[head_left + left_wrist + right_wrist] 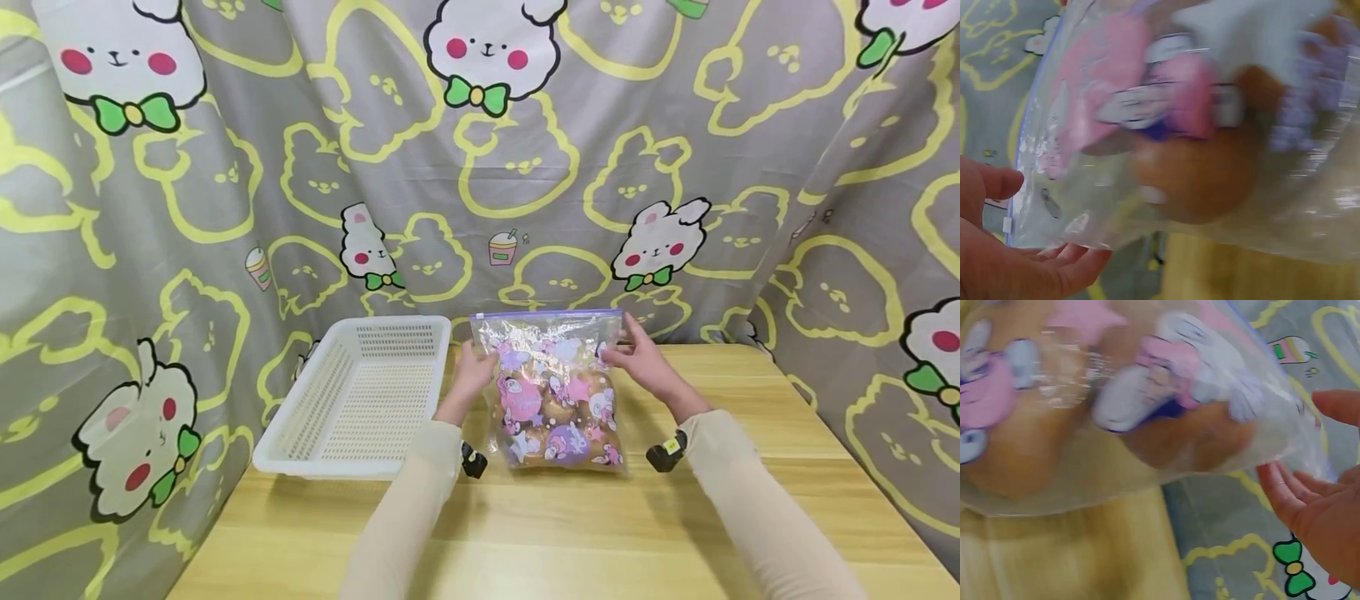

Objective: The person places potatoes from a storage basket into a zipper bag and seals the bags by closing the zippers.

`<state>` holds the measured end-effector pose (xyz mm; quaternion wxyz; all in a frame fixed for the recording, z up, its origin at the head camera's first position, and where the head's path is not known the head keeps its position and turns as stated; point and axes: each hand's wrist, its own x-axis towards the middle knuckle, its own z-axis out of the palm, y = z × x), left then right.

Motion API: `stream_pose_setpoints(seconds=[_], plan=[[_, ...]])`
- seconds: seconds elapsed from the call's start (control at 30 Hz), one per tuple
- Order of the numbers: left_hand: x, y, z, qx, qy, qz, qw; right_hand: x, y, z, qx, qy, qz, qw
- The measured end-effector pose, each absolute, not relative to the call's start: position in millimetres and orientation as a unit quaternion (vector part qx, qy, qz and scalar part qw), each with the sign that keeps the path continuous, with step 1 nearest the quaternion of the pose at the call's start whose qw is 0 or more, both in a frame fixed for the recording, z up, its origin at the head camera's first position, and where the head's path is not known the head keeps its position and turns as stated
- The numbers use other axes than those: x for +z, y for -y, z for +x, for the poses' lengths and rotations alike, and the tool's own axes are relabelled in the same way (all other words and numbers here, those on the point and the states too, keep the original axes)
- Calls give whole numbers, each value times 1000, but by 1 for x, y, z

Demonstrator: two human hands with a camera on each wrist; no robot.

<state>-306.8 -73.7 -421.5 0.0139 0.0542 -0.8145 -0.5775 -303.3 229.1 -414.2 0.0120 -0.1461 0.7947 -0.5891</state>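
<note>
A clear zip bag [558, 392] with a purple zip strip stands upright in front of me, printed with pink and purple cartoon figures and stars. Brown, rounded pieces that look like bread rolls [1194, 178] fill its lower part. My left hand [474, 372] holds the bag's left side, thumb at the front near the white zip slider [1007, 224], other fingers behind and below the edge. On the opposite side my right hand [645, 362] holds the upper edge, its thumb toward the front and fingertips [1270, 478] against the plastic.
A white perforated plastic basket [352, 467] stands left of the bag on the light wooden table [540, 533]. Grey curtains [525, 192] with yellow bear outlines and white rabbits hang behind and at both sides. Small black cameras [666, 452] sit on both wrists.
</note>
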Motion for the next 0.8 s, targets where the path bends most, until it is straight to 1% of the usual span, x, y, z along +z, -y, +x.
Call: stream_pose_setpoints(seconds=[0.2, 0.33, 0.5, 0.67, 0.8], plan=[[-442, 69, -300, -576, 816, 37, -21, -434, -222, -302, -544, -822, -157, 64], [-450, 64, -292, -572, 819, 24, -46, -449, -223, -301, -518, -837, -160, 81], [-460, 61, -289, -562, 824, 27, -63, -462, -223, -301, -494, -851, -157, 91], [-462, 62, -291, -570, 819, 35, -57, -465, -219, -303, -467, -865, -161, 85], [-454, 66, -288, -548, 834, 41, -55, -465, -219, -304, -449, -876, -160, 74]])
